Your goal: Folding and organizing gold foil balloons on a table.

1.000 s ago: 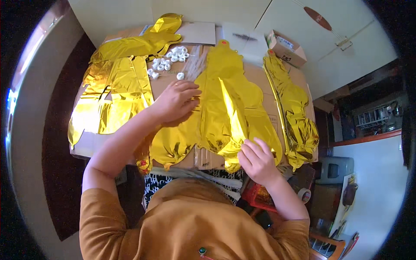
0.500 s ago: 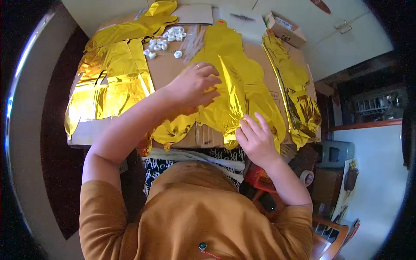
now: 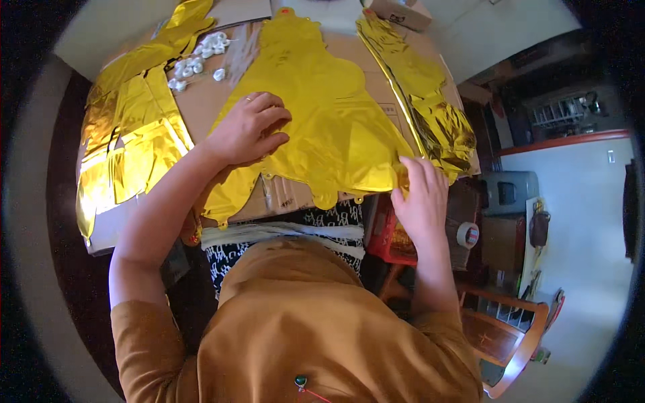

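Gold foil piece, flat at twelve o'clock on printed cardboard, left hand at eleven, grip loosely spread over the foil, right hand at three, grip pinching the foil's near right corner, dark-marked carton at one, red-labelled tape roll just past three.

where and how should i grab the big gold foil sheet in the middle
Probably pinch the gold foil sheet by its lower right corner, coming from the near right side. It lies spread out, thin and mostly flat, so an edge should give the best hold, and the right hand is at that corner.
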Demonstrator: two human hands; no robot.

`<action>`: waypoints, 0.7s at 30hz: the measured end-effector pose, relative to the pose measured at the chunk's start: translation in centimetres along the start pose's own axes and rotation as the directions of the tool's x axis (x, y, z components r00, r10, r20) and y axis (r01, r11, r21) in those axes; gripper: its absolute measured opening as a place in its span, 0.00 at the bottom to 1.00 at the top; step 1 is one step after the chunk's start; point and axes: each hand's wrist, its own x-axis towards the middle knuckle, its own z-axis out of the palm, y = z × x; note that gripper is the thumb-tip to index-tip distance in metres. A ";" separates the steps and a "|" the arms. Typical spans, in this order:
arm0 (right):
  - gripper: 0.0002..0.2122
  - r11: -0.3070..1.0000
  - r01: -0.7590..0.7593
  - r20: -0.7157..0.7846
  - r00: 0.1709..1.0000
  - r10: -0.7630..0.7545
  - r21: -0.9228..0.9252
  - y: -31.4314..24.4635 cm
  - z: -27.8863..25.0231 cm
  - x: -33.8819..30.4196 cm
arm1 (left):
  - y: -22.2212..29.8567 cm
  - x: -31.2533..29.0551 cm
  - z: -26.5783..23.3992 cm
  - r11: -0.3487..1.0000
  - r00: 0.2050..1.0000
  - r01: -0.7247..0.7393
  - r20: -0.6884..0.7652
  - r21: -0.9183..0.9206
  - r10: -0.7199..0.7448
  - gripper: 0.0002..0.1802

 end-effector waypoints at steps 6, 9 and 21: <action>0.12 0.660 -0.534 0.402 0.842 0.359 0.529 2.3 2.7 -6.3 | 1.2 0.8 -0.8 0.999 0.999 -0.047 -0.012 0.025 0.047 0.20; 0.19 -0.041 -0.775 0.745 0.589 0.313 0.630 0.7 5.0 -6.5 | 1.4 0.7 -0.4 0.997 0.998 -0.068 0.010 0.027 0.067 0.20; 0.19 -0.061 -0.760 0.699 0.560 0.445 0.647 -1.7 5.3 -3.9 | 1.2 0.1 0.0 0.998 0.997 -0.040 0.065 -0.044 0.043 0.23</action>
